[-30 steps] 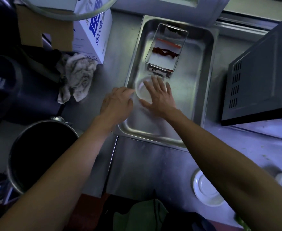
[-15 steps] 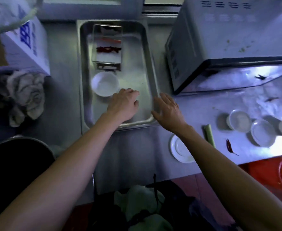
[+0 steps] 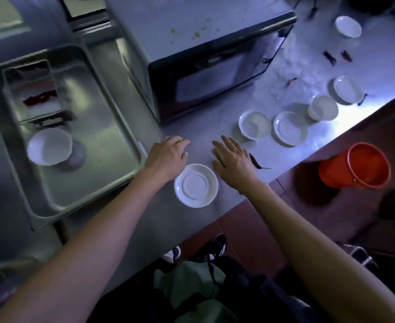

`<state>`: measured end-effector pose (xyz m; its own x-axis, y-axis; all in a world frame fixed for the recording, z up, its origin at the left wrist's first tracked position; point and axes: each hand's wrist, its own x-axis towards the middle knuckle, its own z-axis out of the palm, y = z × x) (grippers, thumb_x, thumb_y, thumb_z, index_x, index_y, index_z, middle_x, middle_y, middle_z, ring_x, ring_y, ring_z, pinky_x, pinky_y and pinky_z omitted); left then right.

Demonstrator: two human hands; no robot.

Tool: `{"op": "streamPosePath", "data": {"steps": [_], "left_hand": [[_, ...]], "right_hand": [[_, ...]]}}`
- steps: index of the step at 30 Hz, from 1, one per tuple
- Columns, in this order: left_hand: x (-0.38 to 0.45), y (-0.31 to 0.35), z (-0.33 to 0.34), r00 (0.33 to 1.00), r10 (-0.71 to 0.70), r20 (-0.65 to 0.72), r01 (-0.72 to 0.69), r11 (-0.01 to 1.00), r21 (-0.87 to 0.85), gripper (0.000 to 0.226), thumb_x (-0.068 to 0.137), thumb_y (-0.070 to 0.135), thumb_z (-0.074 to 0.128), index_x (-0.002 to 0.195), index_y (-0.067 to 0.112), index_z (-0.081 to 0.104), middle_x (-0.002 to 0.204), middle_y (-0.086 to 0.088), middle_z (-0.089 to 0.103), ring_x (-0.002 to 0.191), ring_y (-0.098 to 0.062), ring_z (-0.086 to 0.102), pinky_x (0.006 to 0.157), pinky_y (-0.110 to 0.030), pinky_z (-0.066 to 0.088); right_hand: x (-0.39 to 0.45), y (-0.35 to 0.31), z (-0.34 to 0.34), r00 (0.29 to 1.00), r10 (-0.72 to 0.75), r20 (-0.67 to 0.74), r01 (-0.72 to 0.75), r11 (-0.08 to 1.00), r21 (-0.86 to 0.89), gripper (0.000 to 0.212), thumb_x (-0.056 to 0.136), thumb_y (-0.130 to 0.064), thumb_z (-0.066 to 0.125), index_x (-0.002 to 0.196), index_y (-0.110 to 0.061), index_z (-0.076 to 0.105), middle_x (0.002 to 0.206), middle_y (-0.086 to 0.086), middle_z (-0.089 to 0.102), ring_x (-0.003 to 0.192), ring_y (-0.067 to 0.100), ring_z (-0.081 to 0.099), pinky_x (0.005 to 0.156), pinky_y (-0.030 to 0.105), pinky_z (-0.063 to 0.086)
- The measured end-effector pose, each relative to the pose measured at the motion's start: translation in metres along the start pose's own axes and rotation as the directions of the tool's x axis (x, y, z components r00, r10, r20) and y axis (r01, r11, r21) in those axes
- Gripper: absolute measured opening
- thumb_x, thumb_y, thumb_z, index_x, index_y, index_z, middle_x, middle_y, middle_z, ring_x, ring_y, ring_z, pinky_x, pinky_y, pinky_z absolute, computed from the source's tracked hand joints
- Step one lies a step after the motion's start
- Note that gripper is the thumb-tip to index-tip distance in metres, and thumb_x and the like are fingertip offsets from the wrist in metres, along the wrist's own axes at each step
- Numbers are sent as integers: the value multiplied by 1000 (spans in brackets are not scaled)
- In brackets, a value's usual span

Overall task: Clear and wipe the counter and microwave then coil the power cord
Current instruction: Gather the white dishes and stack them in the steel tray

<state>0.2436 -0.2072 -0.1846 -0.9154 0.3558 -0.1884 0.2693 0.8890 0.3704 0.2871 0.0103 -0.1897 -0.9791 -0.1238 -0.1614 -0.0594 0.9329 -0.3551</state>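
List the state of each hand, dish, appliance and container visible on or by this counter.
left hand: fingers loosely curled, holding nothing
right hand: open, flat over the counter
saucer: upside down, between the hands
bowl: upright, inside the steel tray
microwave: door closed, crumbs on top
dried chili: lying loose beside the right hand
red bucket: upright on the floor

We see a brushed metal counter [image 3: 273, 157] and a shiny steel tray [image 3: 112, 127]. The saucer [image 3: 195, 185] looks glossy ceramic, the bucket [image 3: 355, 165] smooth plastic.
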Motion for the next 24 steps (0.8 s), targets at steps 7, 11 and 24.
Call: {"op": "streamPosePath", "data": {"steps": [7,11,24], "left_hand": [[23,109,30,996,76,35,-77,996,46,45,97,29,50,142,21,50,145,4,47,130,-22,42,105,-39,40],[40,157,44,993,73,96,-84,989,124,52,97,33,49,147,22,42,150,4,42,134,-23,38,105,-42,40],[98,213,75,985,54,162,-95,962,256,65,97,47,49,152,25,24,161,-3,15,150,-26,7,107,-53,37]], "right_hand": [[-39,97,-33,996,94,8,-95,994,49,65,93,-38,60,152,-22,37,163,9,26,150,30,22,119,47,25],[-58,145,-50,987,159,23,-160,985,67,68,94,-37,59,154,-24,31,165,10,20,152,29,17,120,45,20],[-57,218,-61,983,176,44,-179,982,63,67,93,-41,58,153,-26,31,165,9,18,152,30,16,118,49,21]]}}
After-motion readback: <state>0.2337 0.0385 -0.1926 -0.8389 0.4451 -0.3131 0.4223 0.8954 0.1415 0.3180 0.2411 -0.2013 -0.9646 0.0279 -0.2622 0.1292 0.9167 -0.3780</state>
